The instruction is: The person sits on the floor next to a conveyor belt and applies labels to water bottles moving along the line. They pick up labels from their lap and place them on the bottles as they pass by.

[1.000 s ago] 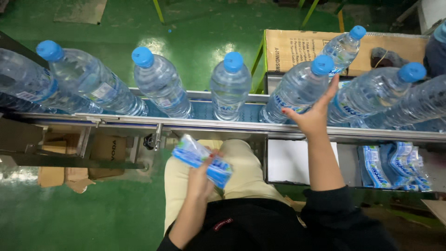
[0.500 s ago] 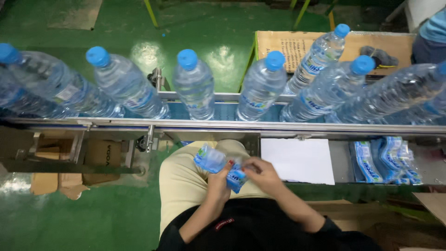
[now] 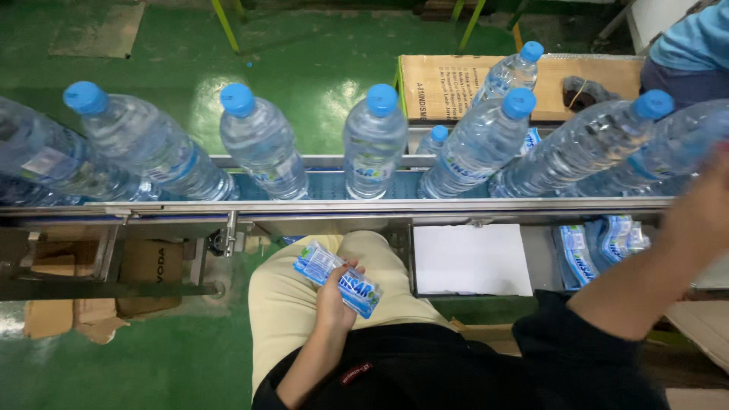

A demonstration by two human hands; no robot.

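Note:
My left hand (image 3: pixel 336 302) rests on my lap and holds a small stack of blue and white bottle labels (image 3: pixel 334 275). My right hand (image 3: pixel 702 209) is blurred at the right edge, raised to the conveyor rail beside the rightmost bottle (image 3: pixel 676 152); its fingers cannot be made out. Several clear water bottles with blue caps stand in a row on the conveyor belt (image 3: pixel 319 186), among them one in the middle (image 3: pixel 373 144) and one to its right (image 3: pixel 477 146).
More labels (image 3: pixel 600 250) lie in a tray under the rail at right, beside a white sheet (image 3: pixel 471 258). A cardboard box (image 3: pixel 448 83) sits beyond the belt. Another person's blue sleeve (image 3: pixel 695 38) is at top right. Cardboard boxes (image 3: pixel 144 266) sit low left.
The bottles have moved left along the belt. My right hand left the label stack on my lap and swung out to the right, up to the conveyor. My left hand keeps the labels.

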